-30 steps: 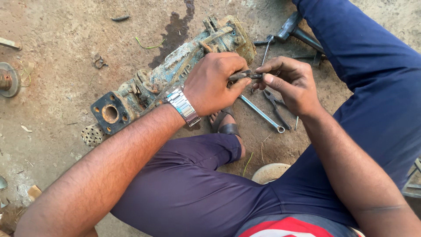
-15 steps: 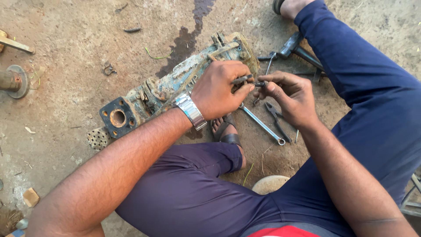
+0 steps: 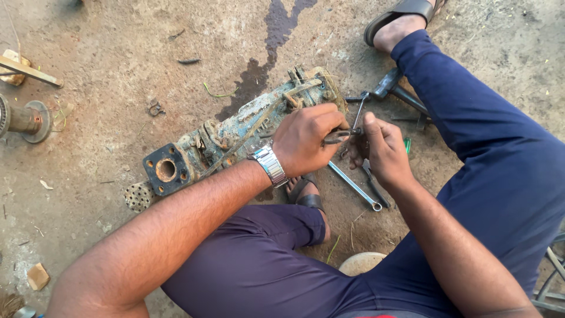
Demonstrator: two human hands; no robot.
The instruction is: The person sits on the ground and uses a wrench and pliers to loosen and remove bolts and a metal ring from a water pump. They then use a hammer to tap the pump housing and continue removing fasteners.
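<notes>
A long, rusty, mud-caked blue-green pump body (image 3: 235, 135) lies on the dirt floor, its square flange with a round hole (image 3: 165, 170) toward the lower left. My left hand (image 3: 306, 141), with a metal wristwatch, is closed on a small dark metal tool (image 3: 336, 138) at the pump's right end. My right hand (image 3: 382, 150) meets it there and pinches the same small tool with thumb and fingers. Under both hands a silver spanner (image 3: 355, 186) rests on the ground.
Pliers and dark tools (image 3: 388, 88) lie near my right leg. A perforated round strainer (image 3: 139, 196) sits by the flange. A rusty flanged part (image 3: 26, 119) and a wooden stick (image 3: 29, 69) lie at the left edge. An oil stain (image 3: 265, 53) darkens the floor. My legs flank the work.
The view has shifted, so the pump and hands sit lower and further right in frame. Both hands stay together on the small tool at the pump's end.
</notes>
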